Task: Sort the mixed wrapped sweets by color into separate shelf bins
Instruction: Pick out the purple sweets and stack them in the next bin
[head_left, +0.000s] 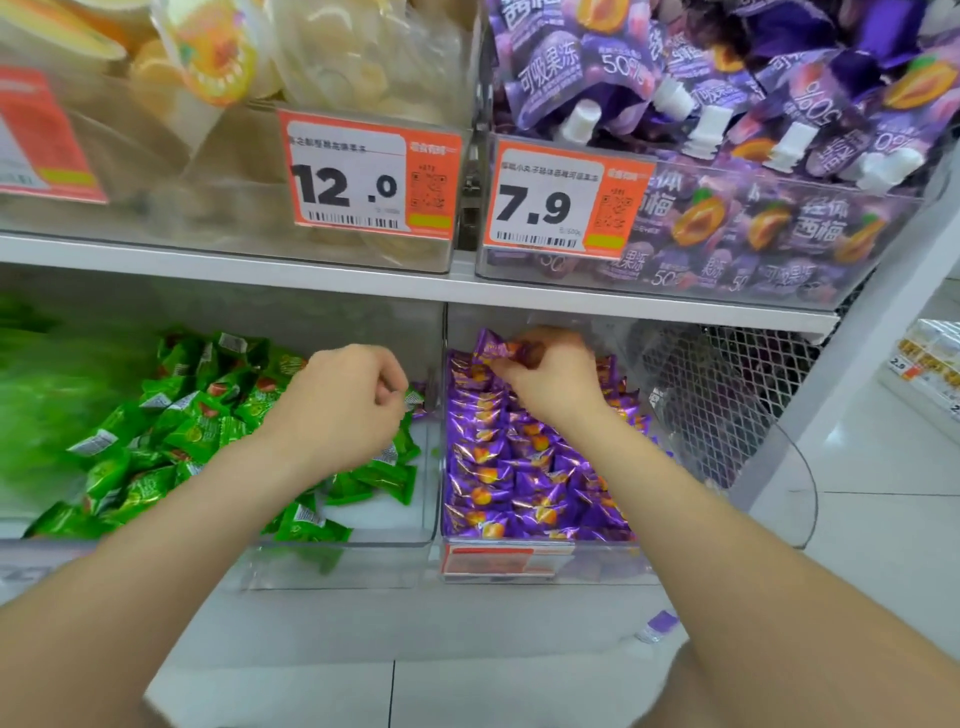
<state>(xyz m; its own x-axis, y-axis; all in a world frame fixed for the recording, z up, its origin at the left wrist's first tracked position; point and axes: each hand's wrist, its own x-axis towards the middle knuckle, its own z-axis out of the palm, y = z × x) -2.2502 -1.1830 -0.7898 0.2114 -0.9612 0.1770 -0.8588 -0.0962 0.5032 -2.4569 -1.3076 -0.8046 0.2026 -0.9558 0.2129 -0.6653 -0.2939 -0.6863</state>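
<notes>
Green sweets (208, 415) lie heaped under and to the left of the left hand (343, 410). Its fingers are curled inward, but whether they hold anything cannot be told. Just right of it, past the clear divider (439, 467), purple sweets (519, 483) fill the bin beneath the right hand (553, 376), which pinches one purple sweet (497, 347) at its fingertips, above the pile

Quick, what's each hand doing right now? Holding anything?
Left hand: fingers curled over the green sweets; cannot tell if it holds anything.
Right hand: pinches a purple sweet.
</notes>
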